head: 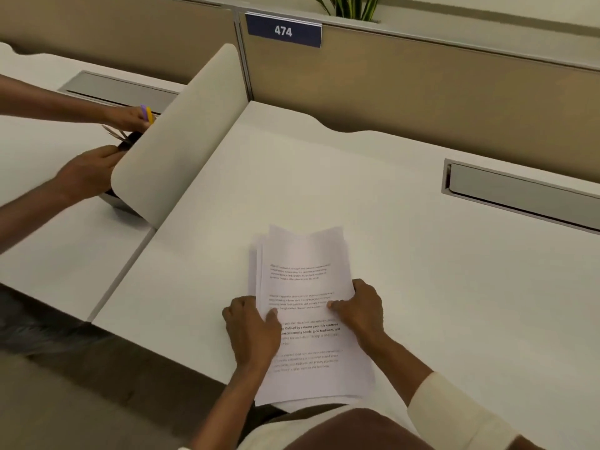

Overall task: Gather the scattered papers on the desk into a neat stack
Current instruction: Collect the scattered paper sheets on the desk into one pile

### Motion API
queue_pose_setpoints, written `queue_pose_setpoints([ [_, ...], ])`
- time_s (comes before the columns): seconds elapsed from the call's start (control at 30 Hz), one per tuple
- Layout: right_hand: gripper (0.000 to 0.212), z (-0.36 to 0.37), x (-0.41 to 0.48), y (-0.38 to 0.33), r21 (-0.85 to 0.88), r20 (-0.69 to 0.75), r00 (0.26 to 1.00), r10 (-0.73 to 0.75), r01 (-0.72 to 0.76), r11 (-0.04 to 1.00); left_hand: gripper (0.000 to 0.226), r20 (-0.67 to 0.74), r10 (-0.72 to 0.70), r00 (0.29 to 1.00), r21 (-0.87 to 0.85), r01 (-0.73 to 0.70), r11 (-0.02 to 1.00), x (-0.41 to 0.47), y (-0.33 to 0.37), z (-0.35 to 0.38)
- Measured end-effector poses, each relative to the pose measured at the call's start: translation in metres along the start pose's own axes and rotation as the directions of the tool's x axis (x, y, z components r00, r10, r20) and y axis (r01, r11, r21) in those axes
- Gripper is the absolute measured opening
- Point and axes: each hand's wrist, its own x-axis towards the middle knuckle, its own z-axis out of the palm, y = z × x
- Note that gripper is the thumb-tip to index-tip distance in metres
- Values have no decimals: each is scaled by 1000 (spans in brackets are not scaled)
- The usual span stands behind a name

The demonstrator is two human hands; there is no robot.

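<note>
A pile of white printed papers point(303, 284) lies on the white desk point(406, 254), near its front edge, with the lower end hanging slightly over the edge. The sheets are roughly aligned; a few edges fan out at the top left. My left hand point(251, 332) grips the pile's left edge, thumb on top of the sheets. My right hand point(360, 310) holds the right edge, thumb pressed on the top page.
A curved beige divider point(181, 134) separates this desk from the neighbouring one at left, where another person's two hands point(87, 173) handle a dark pen holder. A grey cable tray point(519, 193) sits at right. A partition with a "474" sign point(283, 30) stands behind.
</note>
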Motion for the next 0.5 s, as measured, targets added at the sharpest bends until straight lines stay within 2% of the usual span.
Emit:
queue_pose_setpoints([
  [0.07, 61, 4, -9, -9, -205, -27, 1000, -10, 4, 979, 54, -40, -31, 999, 76, 34, 997, -2, 7, 0],
  [0.23, 74, 13, -14, -23, -268, -21, 999, 35, -39, 963, 65, -5, -135, 991, 58, 135, 989, 4, 17, -4],
  [0.33, 80, 14, -12, -24, -217, -11, 999, 47, -48, 975, 69, 23, -161, 987, -24, 162, 987, 13, 20, -10],
  [0.43, 79, 9, -11, -20, -89, -25, 998, 52, -54, 995, 71, 42, -201, 979, -140, 205, 969, 22, 18, -18],
  [0.5, 79, 3, -8, -14, 8, -53, 995, 85, -85, 996, 68, 110, -228, 967, -249, 249, 936, 30, 14, -20],
])
